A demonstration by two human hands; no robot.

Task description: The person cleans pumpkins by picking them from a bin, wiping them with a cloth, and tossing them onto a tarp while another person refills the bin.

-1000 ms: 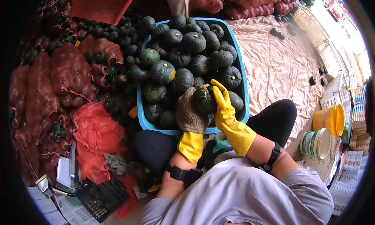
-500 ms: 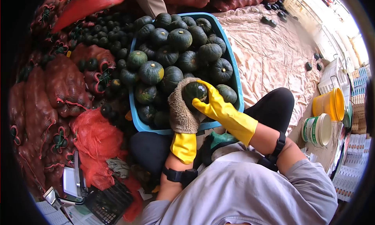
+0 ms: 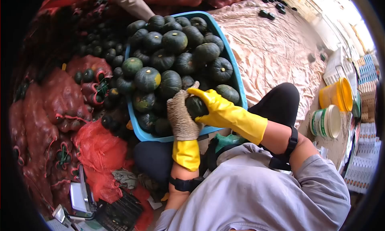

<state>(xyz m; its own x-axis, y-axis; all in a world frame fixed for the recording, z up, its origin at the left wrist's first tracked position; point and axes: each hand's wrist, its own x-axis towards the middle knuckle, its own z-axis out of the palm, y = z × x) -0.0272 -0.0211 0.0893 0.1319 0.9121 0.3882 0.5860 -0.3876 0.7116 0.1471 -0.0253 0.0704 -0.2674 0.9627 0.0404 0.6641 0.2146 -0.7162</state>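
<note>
A small dark green kabocha squash (image 3: 196, 107) is between my two hands, over the near side of a blue tub (image 3: 240, 76). My right hand (image 3: 218, 108), in a yellow rubber glove, has its thumb and fingers curved around the squash from the right. My left hand (image 3: 183, 112) wears a brown, nubby cloth mitt over a yellow glove and presses against the squash's left side; the mitt hides its fingers. Many more kabocha squashes (image 3: 175, 41) are heaped in the tub, one with an orange-yellow patch (image 3: 147, 79).
Red mesh sacks (image 3: 64, 96) of squashes lie at left, beside loose red netting (image 3: 100, 147). A black keyboard-like object (image 3: 120, 211) is at lower left. Yellow (image 3: 336, 94) and white (image 3: 325, 121) buckets stand at right, near a pinkish sheet (image 3: 256, 42). Another person's sleeve (image 3: 132, 3) reaches in behind the tub.
The squash has turned between my hands, and my right hand has shifted around it. My mitted left hand has tilted. Behind the tub, the other person's sleeve has moved left. The view has shifted slightly.
</note>
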